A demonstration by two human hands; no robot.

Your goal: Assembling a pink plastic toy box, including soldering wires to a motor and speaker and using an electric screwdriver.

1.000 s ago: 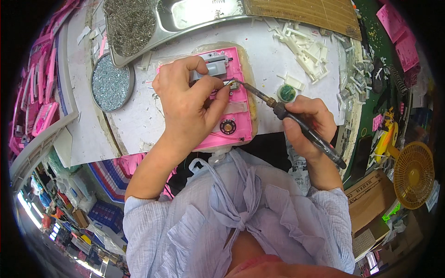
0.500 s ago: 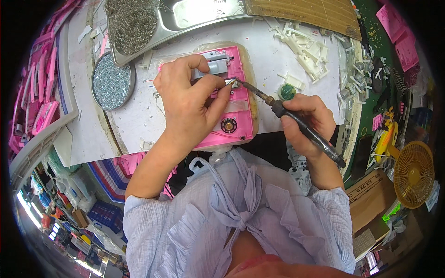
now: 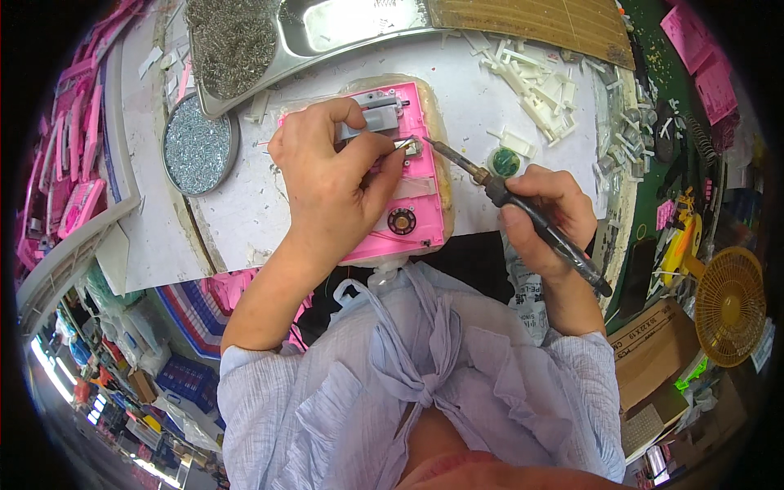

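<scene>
Upper left of the frame, a round dish (image 3: 234, 155) sits on the pale bench (image 3: 237, 229), filled with small silvery pieces, probably screws. Just above it, the metal tray (image 3: 287, 51) has its left compartment heaped with little coils (image 3: 233, 41); its next one is mostly glare, with a few small bits showing.

Near the centre, the left hand (image 3: 331, 167) has its grip pressed together, thumb and forefinger seeming to pinch a thin pale strand (image 3: 405, 143), though the fingers hide most of it. The strand's end lies at a small metal part (image 3: 412, 150) in the open pink case (image 3: 420, 208), which also holds a grey box (image 3: 380, 119) and a round speaker (image 3: 401, 221). If that pinch loosened, the strand could shift off its spot.

The soldering iron (image 3: 499, 190) points in from the right, its tip just beside the part and near the left fingertips; a slip could burn them or scar the plastic. A small tub (image 3: 492, 162) with green contents stands close to the right hand (image 3: 563, 202), whose grip is closed around the iron's handle; a careless swing could knock the tub.
</scene>
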